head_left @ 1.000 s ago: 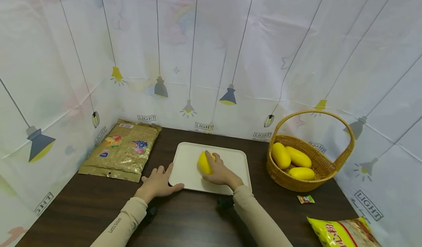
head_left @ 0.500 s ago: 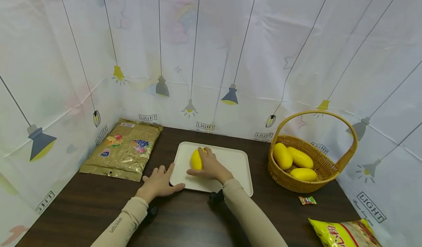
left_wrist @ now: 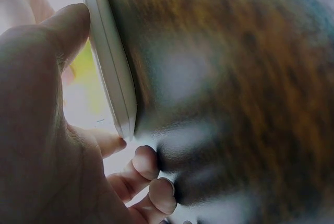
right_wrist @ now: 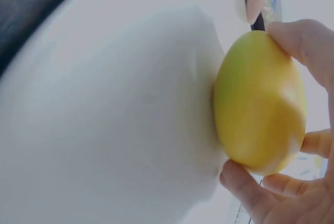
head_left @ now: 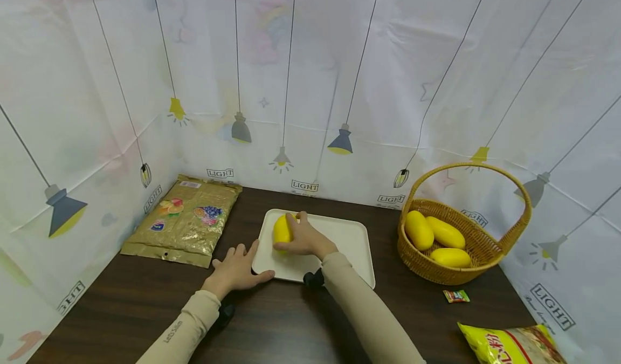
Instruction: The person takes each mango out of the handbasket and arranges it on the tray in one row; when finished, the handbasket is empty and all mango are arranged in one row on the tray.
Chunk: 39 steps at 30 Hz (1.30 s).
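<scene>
Across the worktop (head_left: 271,321), the tray (head_left: 339,245) is touched at its near-left corner by the left hand (head_left: 236,271), thumb and fingers spread, with nothing gripped. By the right hand (head_left: 305,239), clamped on the fruit (head_left: 281,233), the fruit has been shifted from near the tray's middle toward its left end, so its positioning seems to be under way. The fruit is held just left of the palm, thumb at its near end, fingers at its far end; full contact with the tray cannot be confirmed.
</scene>
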{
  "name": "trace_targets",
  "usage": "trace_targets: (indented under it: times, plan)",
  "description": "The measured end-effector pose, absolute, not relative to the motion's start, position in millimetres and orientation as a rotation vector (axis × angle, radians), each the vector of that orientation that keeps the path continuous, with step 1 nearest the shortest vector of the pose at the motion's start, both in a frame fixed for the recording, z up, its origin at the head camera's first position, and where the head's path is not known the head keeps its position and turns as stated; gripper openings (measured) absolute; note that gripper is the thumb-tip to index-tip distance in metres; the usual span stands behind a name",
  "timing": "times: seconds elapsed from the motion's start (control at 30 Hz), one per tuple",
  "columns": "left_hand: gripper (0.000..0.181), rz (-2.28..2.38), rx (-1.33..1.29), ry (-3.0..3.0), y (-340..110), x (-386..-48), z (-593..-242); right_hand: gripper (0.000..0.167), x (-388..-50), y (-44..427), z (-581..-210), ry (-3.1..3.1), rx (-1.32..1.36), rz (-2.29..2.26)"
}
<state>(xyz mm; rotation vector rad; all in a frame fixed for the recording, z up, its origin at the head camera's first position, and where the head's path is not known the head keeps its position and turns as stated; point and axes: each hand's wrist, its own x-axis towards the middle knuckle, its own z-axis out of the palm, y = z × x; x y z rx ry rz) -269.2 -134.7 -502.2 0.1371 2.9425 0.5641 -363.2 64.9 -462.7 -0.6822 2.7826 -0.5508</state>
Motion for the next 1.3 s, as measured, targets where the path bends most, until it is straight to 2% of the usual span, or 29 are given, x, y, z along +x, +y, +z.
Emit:
trace_targets:
  times: [0.4, 0.7, 0.9, 1.3]
  plan:
    - [0.101, 0.552, 0.132, 2.949, -134, -269, -503, 0.098, -364, 43, -468, 2.781, -0.704, -0.584]
    - [0.1, 0.564, 0.14, 2.943, -134, -269, -503, 0.098, -359, 43, -467, 2.79, -0.693, -0.619]
    - [0.101, 0.561, 0.145, 2.941, -133, -271, -504, 0.099, -352, 57, -460, 2.81, -0.655, -0.623]
    - [0.101, 0.591, 0.148, 2.939, -134, -269, -502, 0.081, -328, 110, -436, 2.923, -0.718, -0.649]
